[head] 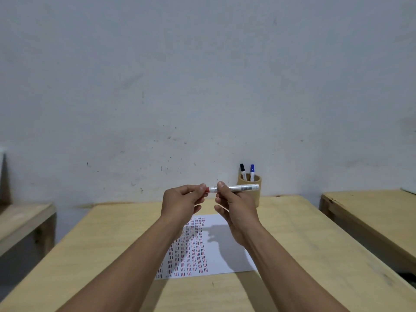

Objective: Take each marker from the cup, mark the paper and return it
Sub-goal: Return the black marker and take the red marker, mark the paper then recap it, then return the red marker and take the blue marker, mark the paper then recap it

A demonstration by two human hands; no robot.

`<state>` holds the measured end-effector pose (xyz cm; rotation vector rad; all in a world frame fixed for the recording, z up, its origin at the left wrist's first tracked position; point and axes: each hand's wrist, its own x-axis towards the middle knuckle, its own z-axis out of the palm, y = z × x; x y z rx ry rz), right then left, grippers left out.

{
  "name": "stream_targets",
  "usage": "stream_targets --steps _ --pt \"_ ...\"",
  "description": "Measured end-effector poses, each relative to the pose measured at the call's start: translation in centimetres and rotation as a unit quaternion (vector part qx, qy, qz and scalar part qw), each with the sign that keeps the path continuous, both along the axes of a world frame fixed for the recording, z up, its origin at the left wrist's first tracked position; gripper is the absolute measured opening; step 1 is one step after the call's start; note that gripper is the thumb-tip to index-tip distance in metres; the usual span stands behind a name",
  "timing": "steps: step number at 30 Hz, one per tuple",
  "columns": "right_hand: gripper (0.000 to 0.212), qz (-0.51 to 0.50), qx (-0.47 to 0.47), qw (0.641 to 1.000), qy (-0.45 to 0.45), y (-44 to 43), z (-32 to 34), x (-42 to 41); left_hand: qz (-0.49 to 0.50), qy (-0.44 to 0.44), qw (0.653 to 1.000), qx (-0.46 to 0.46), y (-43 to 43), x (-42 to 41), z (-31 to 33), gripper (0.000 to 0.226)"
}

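Above the paper, right hand grips the marker barrel, left hand pinching its red cap.

Wooden table under paper, cup

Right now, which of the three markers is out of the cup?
The red-capped marker. It is held level between the left hand and right hand, while the black-capped marker and blue-capped marker stand in the cup.
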<state>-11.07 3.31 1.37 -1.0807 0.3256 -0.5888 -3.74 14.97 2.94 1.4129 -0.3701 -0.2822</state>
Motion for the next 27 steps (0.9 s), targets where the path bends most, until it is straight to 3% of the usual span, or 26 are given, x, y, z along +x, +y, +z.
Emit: stream_targets --steps 3,6,8,9,11,12,17,19,22,27 --pt "0.018 -0.064 0.056 0.996 -0.015 0.4 0.7 0.8 0.021 -0.048 0.998 0.020 -0.7 -0.2 0.2 0.010" --pt "0.065 -0.158 0.058 0.985 -0.030 0.3 1.3 1.6 0.032 -0.077 0.996 0.036 -1.6 -0.3 0.8 0.009" --pt "0.083 -0.170 0.011 0.985 -0.015 -0.1 1.4 1.7 0.039 -0.092 0.994 0.048 -2.3 0.0 1.2 0.008" --pt "0.074 -0.168 -0.026 0.985 0.001 -0.3 1.5 1.5 0.042 -0.104 0.992 0.057 -2.7 0.2 1.5 0.008" --pt "0.031 -0.168 -0.123 0.977 0.055 -1.0 1.6 1.3 0.050 -0.131 0.988 0.068 -3.4 0.5 2.0 0.009" --pt "0.020 -0.161 -0.179 0.967 0.088 -1.5 1.7 1.1 0.056 -0.144 0.985 0.071 -3.8 0.7 2.2 0.011" --pt "0.015 -0.139 -0.422 0.871 0.208 -4.8 1.2 0.7 0.063 -0.213 0.969 0.109 -5.9 1.8 3.3 0.015" --pt "0.004 -0.153 -0.444 0.855 0.219 -6.5 0.8 0.9 0.059 -0.202 0.972 0.109 -7.2 2.4 3.2 0.023" --pt "0.013 -0.174 -0.417 0.868 0.206 -9.2 1.1 1.4 0.057 -0.173 0.976 0.118 -9.3 3.5 1.9 0.033" --pt "0.019 -0.191 -0.396 0.887 0.142 -13.5 2.2 2.7 0.026 -0.211 0.954 0.213 -13.2 4.7 -2.0 0.030"
